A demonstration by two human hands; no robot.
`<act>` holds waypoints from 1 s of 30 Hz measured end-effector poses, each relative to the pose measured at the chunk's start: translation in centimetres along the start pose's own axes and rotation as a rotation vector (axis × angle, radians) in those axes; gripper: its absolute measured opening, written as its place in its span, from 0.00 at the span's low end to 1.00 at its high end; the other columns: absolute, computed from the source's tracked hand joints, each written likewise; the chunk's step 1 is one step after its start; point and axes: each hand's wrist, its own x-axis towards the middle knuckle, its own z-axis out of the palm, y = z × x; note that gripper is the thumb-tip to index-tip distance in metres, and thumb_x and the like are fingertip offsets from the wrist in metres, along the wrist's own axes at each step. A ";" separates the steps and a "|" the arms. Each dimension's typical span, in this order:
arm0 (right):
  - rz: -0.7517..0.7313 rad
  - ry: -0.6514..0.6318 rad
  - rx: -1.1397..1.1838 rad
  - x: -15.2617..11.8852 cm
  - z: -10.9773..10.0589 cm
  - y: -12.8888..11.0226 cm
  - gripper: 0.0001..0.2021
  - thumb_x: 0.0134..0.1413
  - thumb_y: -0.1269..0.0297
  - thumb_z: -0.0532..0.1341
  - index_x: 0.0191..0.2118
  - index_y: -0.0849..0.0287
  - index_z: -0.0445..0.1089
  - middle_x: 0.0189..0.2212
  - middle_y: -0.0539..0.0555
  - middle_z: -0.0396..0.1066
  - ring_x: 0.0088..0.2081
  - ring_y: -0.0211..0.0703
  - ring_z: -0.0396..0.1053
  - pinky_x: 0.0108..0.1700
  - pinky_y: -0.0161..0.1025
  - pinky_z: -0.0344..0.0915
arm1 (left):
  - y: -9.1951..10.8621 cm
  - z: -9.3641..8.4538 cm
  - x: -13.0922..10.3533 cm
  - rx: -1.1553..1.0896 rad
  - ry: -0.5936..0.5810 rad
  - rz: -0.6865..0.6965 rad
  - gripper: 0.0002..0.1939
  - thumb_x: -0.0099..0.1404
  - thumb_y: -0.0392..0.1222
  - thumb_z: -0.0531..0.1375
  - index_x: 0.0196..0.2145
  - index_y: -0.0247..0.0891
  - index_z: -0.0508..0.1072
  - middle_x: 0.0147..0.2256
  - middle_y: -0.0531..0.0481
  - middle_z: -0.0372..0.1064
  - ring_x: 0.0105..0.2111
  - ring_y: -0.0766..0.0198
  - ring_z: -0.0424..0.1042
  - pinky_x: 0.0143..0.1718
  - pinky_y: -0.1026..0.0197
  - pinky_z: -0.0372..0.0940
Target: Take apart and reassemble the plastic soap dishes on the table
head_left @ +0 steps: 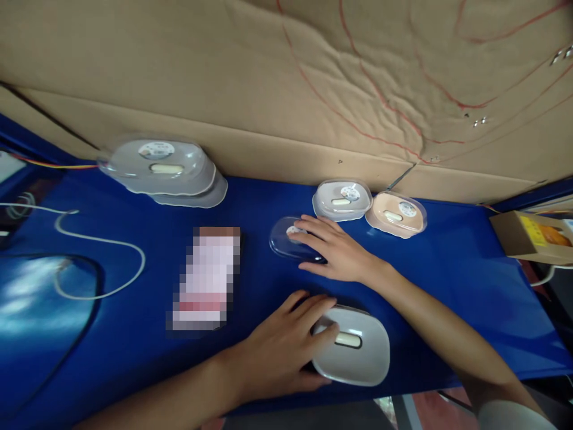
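Note:
My left hand (290, 340) is closed around the left end of a grey oval plastic dish (367, 361). A cream oblong piece (348, 340) shows in the middle of that dish, near the table's front edge. Just beyond it, my right hand (335, 248) spans the right side of a clear plastic lid (284, 242), fingers over its top and thumb at the near side. A round sticker on this lid is partly covered by my fingers. Whether the lid touches the table or is slightly raised, I cannot tell.
Against the cardboard wall (250, 149) stand a grey lidded dish (322, 206), a peach lidded dish (380, 224) and a stack of grey lidded dishes (210, 194). A phone (208, 278) with a blurred-out screen, a white cable (129, 245) and a cardboard box (514, 239) flank the work area.

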 end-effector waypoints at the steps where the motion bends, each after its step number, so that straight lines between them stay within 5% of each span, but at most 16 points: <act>1: 0.005 -0.015 -0.013 0.3 0.0 0.1 0.29 0.70 0.55 0.63 0.71 0.56 0.61 0.72 0.64 0.60 0.75 0.57 0.53 0.74 0.64 0.51 | 0.0 0.0 0.0 -0.031 -0.002 -0.006 0.33 0.60 0.51 0.73 0.59 0.38 0.71 0.64 0.29 0.65 0.63 0.37 0.67 0.65 0.36 0.60; 6: 0.096 0.059 0.167 -2.5 -2.8 -1.1 0.23 0.77 0.60 0.53 0.71 0.54 0.61 0.73 0.61 0.58 0.76 0.52 0.49 0.76 0.61 0.50 | -0.2 -0.3 -0.2 -0.270 0.092 -0.187 0.44 0.55 0.49 0.74 0.65 0.44 0.62 0.65 0.34 0.63 0.63 0.39 0.66 0.64 0.39 0.62; 8: 0.101 0.015 0.364 -5.1 -4.2 -2.2 0.24 0.77 0.55 0.52 0.73 0.50 0.57 0.71 0.58 0.62 0.73 0.51 0.56 0.73 0.57 0.58 | -0.3 -0.5 -0.2 -0.404 0.194 -0.250 0.47 0.56 0.49 0.74 0.67 0.47 0.57 0.67 0.36 0.59 0.65 0.41 0.64 0.65 0.41 0.63; 10: 0.079 -0.117 0.486 -7.5 -4.9 -3.4 0.38 0.70 0.42 0.59 0.76 0.53 0.50 0.72 0.62 0.59 0.73 0.53 0.58 0.71 0.53 0.62 | -0.6 -0.6 -0.1 -0.535 0.292 -0.270 0.47 0.59 0.49 0.73 0.68 0.49 0.54 0.66 0.39 0.60 0.65 0.44 0.64 0.65 0.43 0.63; 13: 0.153 -0.196 0.423 -9.6 -4.5 -4.8 0.48 0.59 0.41 0.69 0.76 0.52 0.49 0.75 0.64 0.52 0.75 0.56 0.54 0.71 0.51 0.61 | -1.0 -0.5 -0.1 -0.671 0.343 -0.330 0.43 0.63 0.51 0.72 0.68 0.51 0.53 0.64 0.40 0.62 0.62 0.46 0.68 0.63 0.44 0.65; 17: 0.131 -0.108 0.465 -10.0 -3.1 -5.0 0.39 0.64 0.48 0.67 0.74 0.54 0.55 0.74 0.65 0.55 0.75 0.56 0.53 0.72 0.52 0.60 | -1.3 0.1 -0.4 -0.763 0.327 -0.403 0.51 0.58 0.57 0.75 0.69 0.51 0.53 0.65 0.38 0.63 0.62 0.41 0.69 0.62 0.41 0.66; 24: 0.172 -0.014 0.590 -11.3 -5.0 -2.4 0.33 0.67 0.45 0.63 0.71 0.53 0.61 0.68 0.64 0.66 0.70 0.58 0.64 0.66 0.54 0.68 | -0.8 1.2 -0.9 -0.503 0.234 -0.298 0.62 0.56 0.52 0.77 0.75 0.52 0.41 0.73 0.33 0.51 0.69 0.36 0.60 0.67 0.36 0.61; 30: 0.256 0.066 0.394 -12.4 -6.3 -1.2 0.28 0.63 0.56 0.68 0.66 0.50 0.65 0.68 0.61 0.65 0.69 0.58 0.65 0.66 0.56 0.69 | -0.3 0.8 -0.6 -0.049 0.020 -0.040 0.43 0.60 0.55 0.73 0.68 0.43 0.64 0.61 0.31 0.71 0.58 0.35 0.71 0.62 0.33 0.60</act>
